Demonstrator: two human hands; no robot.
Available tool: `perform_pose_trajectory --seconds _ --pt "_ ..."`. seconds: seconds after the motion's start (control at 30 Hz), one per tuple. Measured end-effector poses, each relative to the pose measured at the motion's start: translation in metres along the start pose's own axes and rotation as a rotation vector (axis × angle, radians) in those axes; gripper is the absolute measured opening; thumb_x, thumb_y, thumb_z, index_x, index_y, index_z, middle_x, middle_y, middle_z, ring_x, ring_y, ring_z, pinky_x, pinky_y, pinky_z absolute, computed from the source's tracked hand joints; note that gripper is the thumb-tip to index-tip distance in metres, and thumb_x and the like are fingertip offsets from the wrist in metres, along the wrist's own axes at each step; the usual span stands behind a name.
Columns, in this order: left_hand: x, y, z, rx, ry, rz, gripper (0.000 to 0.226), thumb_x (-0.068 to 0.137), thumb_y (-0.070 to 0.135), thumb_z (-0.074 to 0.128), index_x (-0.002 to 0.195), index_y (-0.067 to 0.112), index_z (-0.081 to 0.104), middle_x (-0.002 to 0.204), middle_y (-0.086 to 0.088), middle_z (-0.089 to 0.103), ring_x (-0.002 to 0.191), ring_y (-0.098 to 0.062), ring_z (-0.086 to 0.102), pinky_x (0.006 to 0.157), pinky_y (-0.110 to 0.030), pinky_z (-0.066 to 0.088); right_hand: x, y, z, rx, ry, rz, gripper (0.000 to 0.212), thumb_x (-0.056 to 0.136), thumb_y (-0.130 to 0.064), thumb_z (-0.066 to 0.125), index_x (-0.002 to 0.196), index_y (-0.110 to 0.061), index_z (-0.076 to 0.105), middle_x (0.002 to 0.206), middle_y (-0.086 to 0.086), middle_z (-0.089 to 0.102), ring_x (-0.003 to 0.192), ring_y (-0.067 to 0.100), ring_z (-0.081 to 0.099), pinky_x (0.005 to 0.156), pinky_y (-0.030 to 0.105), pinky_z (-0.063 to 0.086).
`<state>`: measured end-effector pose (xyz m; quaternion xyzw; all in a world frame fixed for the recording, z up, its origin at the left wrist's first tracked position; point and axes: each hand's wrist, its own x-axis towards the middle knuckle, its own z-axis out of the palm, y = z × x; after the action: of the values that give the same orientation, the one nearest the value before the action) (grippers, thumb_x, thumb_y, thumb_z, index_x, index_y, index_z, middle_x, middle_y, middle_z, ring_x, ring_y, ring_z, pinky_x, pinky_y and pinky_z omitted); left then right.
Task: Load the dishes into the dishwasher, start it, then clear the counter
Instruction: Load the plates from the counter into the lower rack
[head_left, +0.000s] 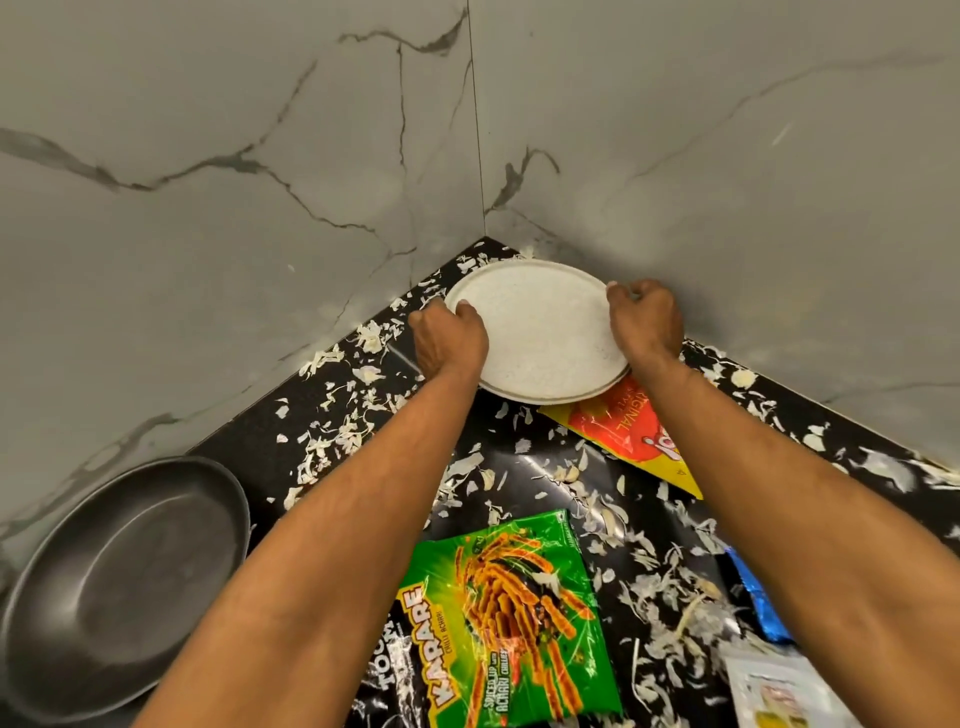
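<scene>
Both grips clenched on the white plate (540, 332): left hand (448, 338) curled over its left rim, right hand (644, 319) curled over its right rim, thumbs on top of the edge. Plate sits in the far corner of the black bench (249, 447), hard against the two marble walls (208, 182); whether it is lifted or resting cannot be told. Its near edge overlaps a yellow-and-red snack packet (634, 441). Nearer than the plate, between the forearms, a green Kurkure packet (511, 623) lies flat. Well left of the plate, against the wall, a grey metal dish (124, 577), empty. Near-right of the plate, a blue wrapper (758, 603) and a pale packet (779, 691) at the frame edge. White peelings (343, 426) scattered all round the plate, across the bench.
</scene>
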<state>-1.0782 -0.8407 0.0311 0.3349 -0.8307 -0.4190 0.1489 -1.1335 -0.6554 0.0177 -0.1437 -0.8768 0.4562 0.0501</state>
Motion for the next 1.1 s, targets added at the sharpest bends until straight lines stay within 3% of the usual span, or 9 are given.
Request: perform_pose_trajectory --seconds 0.1,0.17,0.3,0.5,0.57,0.7,0.83,0.97,1.1 --pt "-0.019 0.006 -0.010 -0.021 -0.020 -0.033 0.037 0.100 0.024 0.048 0.133 0.007 0.053 0.131 -0.010 0.051 0.101 -0.020 0.055 0.078 -0.029 0.042 -0.010 -0.002 -0.014 0.043 0.004 0.027 0.041 0.093 -0.041 0.053 0.114 -0.008 0.068 0.120 0.013 0.066 0.111 0.034 0.059 0.090 0.035 0.045" --pt "-0.033 0.006 -0.015 -0.043 -0.037 -0.060 0.040 0.100 0.024 0.048 0.137 0.009 0.049 0.135 -0.011 0.049 0.111 -0.025 0.055 0.081 -0.029 0.041 -0.019 -0.002 -0.021 0.089 0.007 0.065 0.032 0.092 -0.036 0.055 0.092 -0.008 0.069 0.106 0.015 0.068 0.101 0.035 0.060 0.082 0.034 0.045" --pt "-0.073 0.005 -0.036 -0.147 -0.076 -0.105 0.040 0.097 0.022 0.052 0.136 0.011 0.049 0.131 -0.011 0.055 0.118 -0.030 0.054 0.094 -0.039 0.048 -0.052 0.001 -0.049 0.198 -0.026 0.155 0.032 0.087 -0.026 0.058 0.059 -0.011 0.051 0.071 0.006 0.055 0.076 0.028 0.052 0.067 0.030 0.038" --pt "-0.125 -0.006 -0.062 -0.228 -0.104 -0.137 0.031 0.096 0.026 0.055 0.124 0.012 0.056 0.117 -0.010 0.063 0.104 -0.031 0.062 0.090 -0.044 0.053 -0.110 0.019 -0.092 0.253 -0.099 0.183 0.021 0.087 -0.025 0.058 0.068 -0.015 0.059 0.082 0.007 0.065 0.084 0.030 0.063 0.078 0.042 0.053" --pt "-0.141 -0.010 -0.072 -0.270 -0.123 -0.150 0.027 0.096 0.027 0.056 0.116 0.009 0.059 0.108 -0.010 0.065 0.097 -0.029 0.063 0.086 -0.042 0.055 -0.130 0.026 -0.104 0.250 -0.103 0.177 0.020 0.090 -0.025 0.057 0.074 -0.015 0.061 0.087 0.009 0.067 0.086 0.030 0.064 0.081 0.042 0.052" --pt "-0.170 -0.023 -0.090 -0.313 -0.129 -0.141 0.032 0.095 0.031 0.058 0.103 0.001 0.064 0.101 -0.015 0.067 0.092 -0.031 0.063 0.078 -0.037 0.053 -0.168 0.041 -0.121 0.208 -0.085 0.121 0.029 0.094 -0.030 0.055 0.072 -0.012 0.059 0.075 0.007 0.060 0.076 0.026 0.057 0.065 0.034 0.041" --pt "-0.204 -0.036 -0.106 -0.276 -0.134 -0.058 0.037 0.097 0.035 0.054 0.089 0.001 0.063 0.093 -0.017 0.065 0.091 -0.033 0.063 0.068 -0.035 0.044 -0.207 0.051 -0.142 0.150 -0.030 0.084 0.028 0.099 -0.034 0.052 0.082 -0.013 0.061 0.085 0.006 0.058 0.083 0.023 0.054 0.070 0.029 0.036" --pt "-0.241 -0.049 -0.121 -0.212 -0.155 0.001 0.044 0.099 0.039 0.049 0.094 -0.003 0.064 0.099 -0.020 0.066 0.094 -0.035 0.062 0.070 -0.037 0.046 -0.250 0.066 -0.163 0.098 0.034 0.071 0.037 0.100 -0.035 0.050 0.066 -0.019 0.046 0.080 0.005 0.053 0.081 0.022 0.049 0.069 0.030 0.032" --pt "-0.279 -0.065 -0.127 -0.178 -0.205 0.041 0.046 0.100 0.040 0.046 0.096 -0.002 0.064 0.095 -0.016 0.064 0.092 -0.033 0.061 0.066 -0.032 0.039 -0.291 0.088 -0.183 0.090 0.084 0.121 0.035 0.099 -0.036 0.050 0.071 -0.016 0.051 0.087 0.008 0.055 0.083 0.023 0.051 0.072 0.034 0.038"
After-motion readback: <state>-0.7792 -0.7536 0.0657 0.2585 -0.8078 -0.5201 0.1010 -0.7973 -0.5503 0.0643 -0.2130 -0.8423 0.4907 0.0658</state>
